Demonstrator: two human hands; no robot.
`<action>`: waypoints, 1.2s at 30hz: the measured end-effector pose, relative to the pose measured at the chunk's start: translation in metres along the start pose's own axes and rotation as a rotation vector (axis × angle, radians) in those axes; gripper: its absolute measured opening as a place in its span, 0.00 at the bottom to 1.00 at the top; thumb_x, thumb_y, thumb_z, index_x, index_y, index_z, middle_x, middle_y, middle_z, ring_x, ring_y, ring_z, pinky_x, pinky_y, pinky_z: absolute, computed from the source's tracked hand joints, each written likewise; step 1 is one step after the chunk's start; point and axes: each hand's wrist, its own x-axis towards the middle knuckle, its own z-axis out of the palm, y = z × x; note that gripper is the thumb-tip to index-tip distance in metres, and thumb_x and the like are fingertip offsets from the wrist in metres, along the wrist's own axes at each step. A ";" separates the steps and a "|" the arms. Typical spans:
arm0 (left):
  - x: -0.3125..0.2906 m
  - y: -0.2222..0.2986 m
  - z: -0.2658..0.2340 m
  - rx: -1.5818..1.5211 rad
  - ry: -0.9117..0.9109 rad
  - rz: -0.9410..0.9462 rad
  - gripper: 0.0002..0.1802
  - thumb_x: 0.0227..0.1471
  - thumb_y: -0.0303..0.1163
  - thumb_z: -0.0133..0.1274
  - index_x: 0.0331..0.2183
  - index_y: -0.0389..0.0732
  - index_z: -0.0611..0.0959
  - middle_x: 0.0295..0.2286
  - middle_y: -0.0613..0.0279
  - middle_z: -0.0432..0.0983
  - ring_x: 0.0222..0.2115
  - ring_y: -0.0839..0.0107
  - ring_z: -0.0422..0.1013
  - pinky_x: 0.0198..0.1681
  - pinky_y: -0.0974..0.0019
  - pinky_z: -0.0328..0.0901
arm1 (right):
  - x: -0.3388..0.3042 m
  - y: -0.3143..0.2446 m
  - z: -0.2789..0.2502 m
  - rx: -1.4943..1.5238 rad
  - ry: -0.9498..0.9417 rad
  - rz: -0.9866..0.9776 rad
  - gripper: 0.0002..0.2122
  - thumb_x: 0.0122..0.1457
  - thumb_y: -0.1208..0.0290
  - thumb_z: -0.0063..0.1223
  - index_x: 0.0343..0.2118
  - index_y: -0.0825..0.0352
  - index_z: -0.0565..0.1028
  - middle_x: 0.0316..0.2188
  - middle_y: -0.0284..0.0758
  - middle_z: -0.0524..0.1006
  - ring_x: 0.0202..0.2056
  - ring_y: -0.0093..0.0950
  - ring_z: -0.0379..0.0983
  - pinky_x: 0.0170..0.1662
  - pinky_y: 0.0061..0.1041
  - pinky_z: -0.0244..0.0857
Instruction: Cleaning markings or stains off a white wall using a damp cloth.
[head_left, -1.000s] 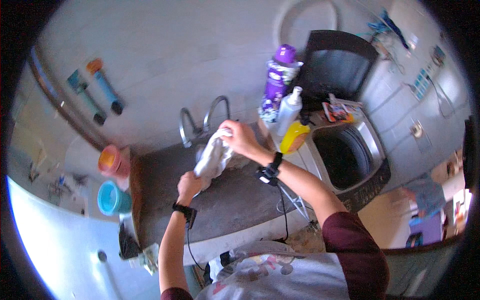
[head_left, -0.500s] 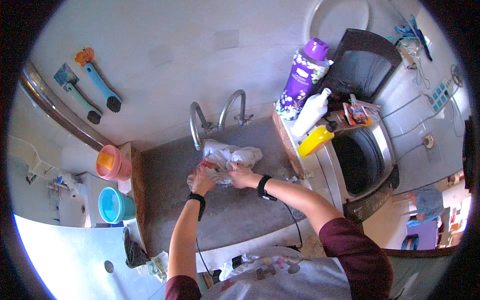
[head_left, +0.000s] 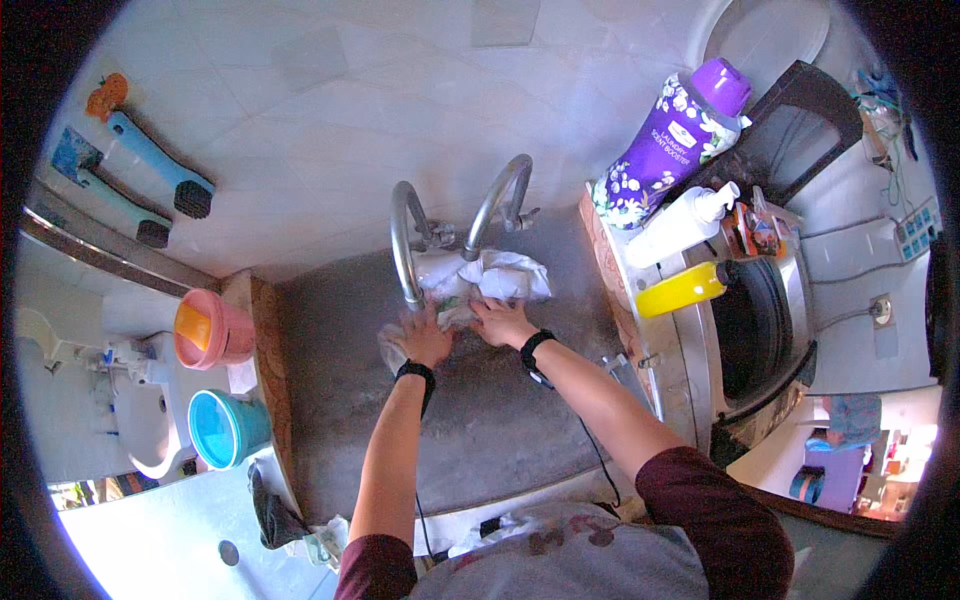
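A wet, bunched white cloth [head_left: 515, 274] lies in the grey sink [head_left: 400, 450], below two curved metal taps [head_left: 403, 240]. My left hand [head_left: 428, 340] rests on the cloth's near left part with fingers stretched forward, just below the left tap's spout. To its right, my right hand [head_left: 503, 323] lies on the cloth's near edge, its fingers spread toward the folded bulk. Part of the cloth is hidden beneath both hands. A dark band circles each wrist.
On the left ledge stand a pink tub [head_left: 215, 332] and a turquoise bucket [head_left: 228, 430]. A purple bottle [head_left: 665, 150], a white pump bottle [head_left: 685, 225] and a yellow bottle [head_left: 682, 290] stand on the right, beside an open washing machine [head_left: 750, 330]. Two brushes [head_left: 150, 155] hang on the wall.
My hands have gone from gripping the cloth to lying on it with fingers extended. The cloth's bulk sits farther forward, closer to the taps. The view has shifted somewhat.
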 end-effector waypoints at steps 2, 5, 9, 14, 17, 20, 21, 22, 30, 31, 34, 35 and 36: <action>0.004 0.009 -0.007 -0.024 -0.033 -0.020 0.39 0.44 0.55 0.50 0.55 0.52 0.58 0.53 0.57 0.57 0.58 0.50 0.42 0.48 0.23 0.32 | -0.001 0.002 0.003 0.000 0.055 0.009 0.26 0.56 0.53 0.39 0.57 0.56 0.55 0.58 0.38 0.53 0.58 0.41 0.50 0.53 0.61 0.41; 0.004 0.014 -0.029 -0.052 -0.138 0.018 0.38 0.44 0.54 0.51 0.54 0.50 0.61 0.53 0.54 0.57 0.57 0.49 0.46 0.48 0.23 0.35 | -0.006 0.006 0.000 -0.019 0.149 -0.035 0.23 0.51 0.63 0.48 0.52 0.58 0.63 0.55 0.38 0.59 0.56 0.41 0.54 0.51 0.60 0.46; 0.012 -0.031 -0.018 -0.126 -0.004 0.095 0.32 0.42 0.50 0.54 0.49 0.49 0.70 0.47 0.55 0.66 0.50 0.50 0.60 0.49 0.33 0.49 | -0.010 -0.014 -0.021 -0.077 0.306 -0.223 0.09 0.44 0.73 0.52 0.30 0.65 0.74 0.37 0.42 0.72 0.41 0.41 0.69 0.40 0.47 0.63; -0.011 0.021 -0.124 -0.259 -0.059 0.147 0.19 0.39 0.40 0.57 0.37 0.45 0.79 0.30 0.50 0.76 0.33 0.54 0.72 0.38 0.59 0.67 | -0.058 -0.004 -0.068 0.120 0.517 -0.148 0.04 0.46 0.70 0.52 0.22 0.64 0.75 0.21 0.41 0.75 0.27 0.38 0.73 0.31 0.37 0.66; -0.019 0.018 -0.157 -0.415 0.024 0.169 0.21 0.36 0.36 0.60 0.37 0.41 0.79 0.31 0.48 0.76 0.35 0.55 0.72 0.38 0.59 0.67 | -0.092 -0.019 -0.109 0.237 0.692 -0.232 0.10 0.51 0.65 0.50 0.22 0.67 0.72 0.18 0.44 0.72 0.22 0.43 0.71 0.24 0.38 0.62; -0.023 0.026 -0.179 -0.498 0.022 0.337 0.25 0.36 0.36 0.63 0.39 0.39 0.76 0.32 0.57 0.77 0.32 0.70 0.72 0.35 0.67 0.67 | -0.122 -0.031 -0.146 0.395 0.761 -0.346 0.12 0.51 0.65 0.49 0.21 0.70 0.68 0.16 0.47 0.70 0.21 0.45 0.69 0.23 0.39 0.59; -0.031 0.029 -0.188 -0.566 -0.041 0.342 0.25 0.37 0.37 0.63 0.40 0.38 0.76 0.32 0.58 0.77 0.32 0.71 0.72 0.35 0.68 0.67 | -0.133 -0.036 -0.158 0.470 0.794 -0.419 0.12 0.51 0.66 0.49 0.19 0.70 0.65 0.15 0.47 0.68 0.20 0.45 0.67 0.22 0.38 0.57; -0.036 0.035 -0.196 -0.633 -0.103 0.355 0.26 0.38 0.38 0.63 0.40 0.37 0.76 0.32 0.58 0.76 0.32 0.72 0.72 0.35 0.68 0.67 | -0.140 -0.040 -0.165 0.528 0.842 -0.442 0.12 0.51 0.67 0.49 0.19 0.70 0.65 0.14 0.46 0.67 0.19 0.45 0.66 0.21 0.37 0.56; -0.089 0.088 -0.246 -0.810 -0.162 0.394 0.18 0.44 0.40 0.58 0.29 0.33 0.78 0.24 0.67 0.74 0.25 0.80 0.67 0.27 0.71 0.63 | -0.186 -0.091 -0.196 0.797 0.775 -0.601 0.11 0.55 0.68 0.45 0.22 0.71 0.70 0.13 0.36 0.72 0.17 0.25 0.70 0.22 0.26 0.61; -0.091 0.089 -0.252 -0.923 -0.164 0.367 0.17 0.44 0.40 0.58 0.29 0.34 0.78 0.23 0.68 0.74 0.24 0.80 0.67 0.27 0.71 0.63 | -0.194 -0.095 -0.198 0.804 0.752 -0.550 0.11 0.54 0.67 0.48 0.25 0.71 0.72 0.15 0.37 0.73 0.18 0.25 0.70 0.23 0.25 0.62; -0.095 0.101 -0.268 -1.053 -0.141 0.299 0.15 0.45 0.37 0.58 0.32 0.36 0.78 0.24 0.68 0.73 0.24 0.80 0.67 0.27 0.73 0.63 | -0.198 -0.094 -0.203 0.719 0.978 -0.598 0.13 0.51 0.64 0.53 0.30 0.71 0.72 0.19 0.37 0.74 0.20 0.24 0.70 0.24 0.25 0.62; -0.100 0.104 -0.276 -1.123 -0.138 0.283 0.14 0.46 0.36 0.57 0.32 0.36 0.78 0.25 0.68 0.73 0.24 0.79 0.68 0.27 0.72 0.63 | -0.202 -0.092 -0.204 0.796 0.974 -0.626 0.18 0.47 0.61 0.57 0.36 0.70 0.71 0.25 0.36 0.74 0.23 0.23 0.70 0.25 0.24 0.63; -0.105 0.108 -0.283 -1.193 -0.135 0.268 0.14 0.46 0.35 0.57 0.33 0.36 0.77 0.26 0.67 0.73 0.24 0.78 0.68 0.26 0.72 0.63 | -0.204 -0.088 -0.204 0.794 0.971 -0.635 0.18 0.47 0.61 0.57 0.36 0.70 0.71 0.25 0.36 0.74 0.23 0.23 0.70 0.25 0.24 0.63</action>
